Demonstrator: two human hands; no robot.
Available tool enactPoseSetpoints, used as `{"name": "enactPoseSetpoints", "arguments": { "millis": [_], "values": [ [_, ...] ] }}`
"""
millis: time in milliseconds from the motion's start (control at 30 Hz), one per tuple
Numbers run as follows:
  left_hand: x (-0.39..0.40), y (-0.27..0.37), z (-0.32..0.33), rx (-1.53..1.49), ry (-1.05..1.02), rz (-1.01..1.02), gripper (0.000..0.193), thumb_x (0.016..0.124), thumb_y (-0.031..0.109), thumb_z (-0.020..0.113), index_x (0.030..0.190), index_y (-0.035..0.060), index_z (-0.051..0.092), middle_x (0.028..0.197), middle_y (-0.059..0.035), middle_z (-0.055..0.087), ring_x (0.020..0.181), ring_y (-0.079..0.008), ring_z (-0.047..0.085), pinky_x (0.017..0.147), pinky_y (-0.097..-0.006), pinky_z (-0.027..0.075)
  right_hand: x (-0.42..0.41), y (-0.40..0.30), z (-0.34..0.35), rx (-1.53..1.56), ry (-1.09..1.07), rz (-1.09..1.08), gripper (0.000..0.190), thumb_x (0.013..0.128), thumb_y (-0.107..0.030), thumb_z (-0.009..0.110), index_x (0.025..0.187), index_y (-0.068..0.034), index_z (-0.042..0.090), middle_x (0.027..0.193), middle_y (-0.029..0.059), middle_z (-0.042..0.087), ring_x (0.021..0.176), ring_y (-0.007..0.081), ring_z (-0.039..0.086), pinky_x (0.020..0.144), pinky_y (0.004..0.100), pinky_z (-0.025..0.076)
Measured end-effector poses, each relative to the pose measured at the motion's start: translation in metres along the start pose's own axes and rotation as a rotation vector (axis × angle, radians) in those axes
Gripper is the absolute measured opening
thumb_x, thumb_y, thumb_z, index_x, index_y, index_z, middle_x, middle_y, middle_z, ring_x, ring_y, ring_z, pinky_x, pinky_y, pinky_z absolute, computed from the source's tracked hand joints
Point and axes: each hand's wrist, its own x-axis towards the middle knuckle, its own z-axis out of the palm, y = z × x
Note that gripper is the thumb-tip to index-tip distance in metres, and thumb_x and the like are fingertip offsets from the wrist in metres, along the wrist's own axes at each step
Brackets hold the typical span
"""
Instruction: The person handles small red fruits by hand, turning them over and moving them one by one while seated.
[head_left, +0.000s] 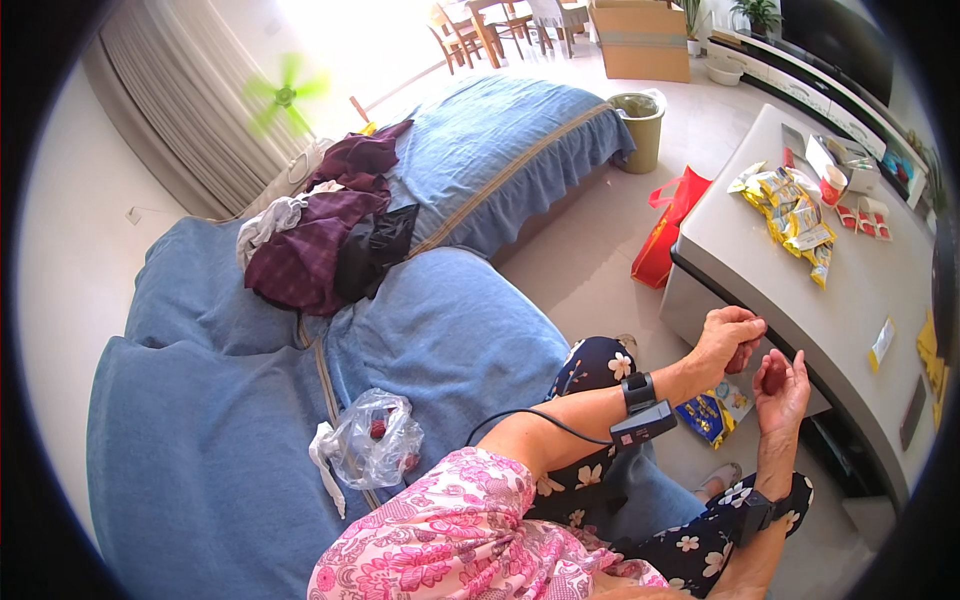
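My left hand (731, 337) is curled, with dark reddish-brown, wrinkled pieces (738, 358) like dried dates showing under its fingers. Close beside it, to the right, my right hand (786, 394) is turned palm up and holds a similar dark red oval piece (773, 375) against the fingers. The two hands are near each other above my knees, by the table edge. To my left, a clear plastic bag (375, 442) with several dark red pieces inside lies on the blue sofa cover (465, 322). A crumpled white tissue (327, 465) lies against the bag.
The grey table (720, 202) holds yellow snack packets (795, 214), a red-and-white paper cup (832, 185) and a phone (913, 412). Beside it stand a red bag (670, 229) and a trash bin (641, 135). A blue-yellow packet (709, 418) lies below my hands. Clothes (315, 240) lie on the sofa.
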Motion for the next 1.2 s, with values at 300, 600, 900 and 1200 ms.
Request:
{"name": "enactPoseSetpoints", "arguments": {
  "millis": [300,600,900,1200],
  "values": [
    [-0.002,-0.02,0.004,0.684,-0.238,0.613,0.031,0.073,0.008,0.064,0.099,-0.0064,0.055,0.086,-0.0103,0.06,0.076,-0.0174,0.058,0.066,-0.0297,0.049,0.02,0.016,-0.022,0.031,-0.169,-0.016,0.019,0.087,-0.013,0.049,0.097,0.0,0.056,0.103,0.0124,0.058,0.097,0.0193,0.055,0.088,0.0333,0.044],
    [-0.009,-0.035,0.008,1.433,-0.335,1.028,0.028,0.075,0.011,0.058,0.094,-0.0028,0.043,0.08,-0.018,0.048,0.071,-0.0327,0.052,0.059,-0.0402,0.046,-0.002,0.008,0.002,0.018,-0.24,0.013,0.037,0.093,-0.036,0.044,0.097,-0.002,0.057,0.094,0.0127,0.062,0.092,0.0236,0.059,0.089,0.0378,0.045],
    [-0.013,-0.031,0.011,1.343,-0.183,1.053,0.02,0.076,0.016,0.061,0.08,-0.0013,0.052,0.078,-0.0169,0.047,0.066,-0.0287,0.054,0.054,-0.0366,0.047,0.017,0.016,-0.015,0.103,-0.185,0.034,0.033,0.092,-0.035,0.046,0.095,-0.004,0.056,0.09,0.0091,0.062,0.085,0.0212,0.06,0.08,0.0357,0.049],
    [0.017,-0.005,-0.017,-0.24,0.342,-0.162,0.007,0.075,0.008,0.056,0.074,0.0037,0.051,0.064,-0.0055,0.049,0.053,-0.0148,0.049,0.049,-0.0324,0.046,-0.005,0.01,0.018,-0.169,-0.067,-0.181,0.026,0.086,-0.027,0.06,0.102,-0.008,0.053,0.088,0.0069,0.062,0.062,0.0102,0.055,0.054,0.0254,0.05]
  ]
}}
